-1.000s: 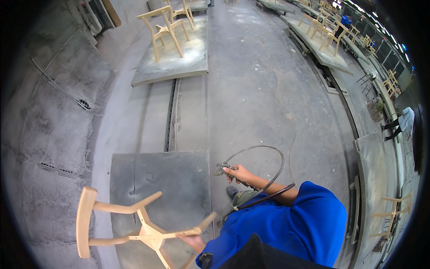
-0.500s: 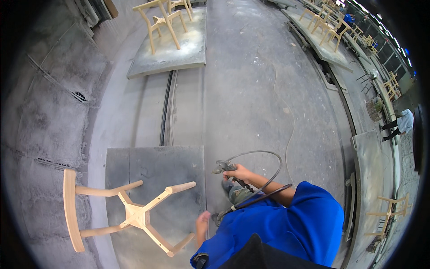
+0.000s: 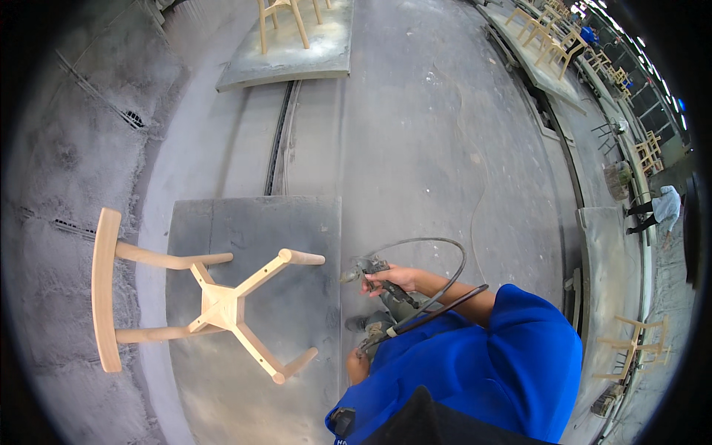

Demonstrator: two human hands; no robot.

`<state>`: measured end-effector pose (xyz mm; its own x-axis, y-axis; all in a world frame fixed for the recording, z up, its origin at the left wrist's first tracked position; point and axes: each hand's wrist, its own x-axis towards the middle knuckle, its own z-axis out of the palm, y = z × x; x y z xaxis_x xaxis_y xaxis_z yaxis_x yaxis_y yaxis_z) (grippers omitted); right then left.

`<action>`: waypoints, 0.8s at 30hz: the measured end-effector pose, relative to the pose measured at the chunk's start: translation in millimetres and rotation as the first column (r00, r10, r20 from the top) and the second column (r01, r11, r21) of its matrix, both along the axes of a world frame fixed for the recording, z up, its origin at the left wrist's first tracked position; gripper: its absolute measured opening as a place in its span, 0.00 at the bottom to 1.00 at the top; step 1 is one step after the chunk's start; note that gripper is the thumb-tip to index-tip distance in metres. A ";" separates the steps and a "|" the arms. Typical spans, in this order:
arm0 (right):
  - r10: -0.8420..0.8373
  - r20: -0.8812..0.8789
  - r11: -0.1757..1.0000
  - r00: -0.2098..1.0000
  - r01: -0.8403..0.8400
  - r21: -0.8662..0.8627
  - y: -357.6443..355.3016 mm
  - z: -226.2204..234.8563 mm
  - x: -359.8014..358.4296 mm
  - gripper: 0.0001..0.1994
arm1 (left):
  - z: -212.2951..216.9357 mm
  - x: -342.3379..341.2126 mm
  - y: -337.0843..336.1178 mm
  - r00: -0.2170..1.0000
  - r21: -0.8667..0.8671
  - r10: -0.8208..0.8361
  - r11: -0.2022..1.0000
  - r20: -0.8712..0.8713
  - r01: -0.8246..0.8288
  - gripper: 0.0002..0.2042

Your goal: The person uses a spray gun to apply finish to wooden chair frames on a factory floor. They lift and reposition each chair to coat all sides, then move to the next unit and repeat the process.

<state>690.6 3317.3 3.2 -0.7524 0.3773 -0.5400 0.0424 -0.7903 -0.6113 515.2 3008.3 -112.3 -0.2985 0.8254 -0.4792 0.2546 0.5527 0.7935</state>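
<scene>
A spray gun (image 3: 368, 268) is in my right hand (image 3: 397, 278), whose fingers are wrapped round its grip; its nozzle end points left. A dark hose (image 3: 461, 256) loops from the gun past my right forearm, and a hose length crosses my front. Close to that hose's lower end is my left hand (image 3: 358, 365), its fingers too hidden to show whether it grips anything. To the left, a bare light-wood chair frame (image 3: 222, 305) without a seat rests on a grey board (image 3: 278, 219). Its curved backrest (image 3: 106, 289) sticks out past the board's left edge. Neither hand touches the chair.
Farther ahead, another pale board (image 3: 285, 74) bears a wooden chair (image 3: 285, 18). A floor track (image 3: 280, 141) runs between the boards. Boards with chairs (image 3: 545, 44) line the right side, where a person (image 3: 664, 208) in a light top stands. A dusty wall stands left.
My left hand has moved right, from near the board's edge to beside the hose. The chair and boards sit higher or shifted in view as my head moved. The spray gun stays in my right hand.
</scene>
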 end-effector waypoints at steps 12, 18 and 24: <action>-0.435 0.462 0.844 0.773 0.173 0.507 -28.1 53.7 50.3 0.39 | 169.4 -0.2 -21.6 0.992 0.065 0.093 0.993 0.082 -0.099 0.10; -0.501 -0.062 0.815 0.863 0.495 0.299 -18.2 101.5 25.0 0.38 | 260.8 50.5 -40.6 0.987 0.024 0.144 0.989 0.068 -0.146 0.03; -0.505 0.204 0.862 0.839 0.476 0.175 -16.1 16.8 14.2 0.33 | 281.1 89.8 -72.4 0.977 -0.029 0.196 0.979 -0.085 -0.199 0.01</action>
<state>704.8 3301.3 20.0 -0.3090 0.7319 -0.6073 -0.1791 -0.6719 -0.7186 605.0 2935.9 168.8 -0.4932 0.7280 -0.4762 0.1999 0.6276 0.7524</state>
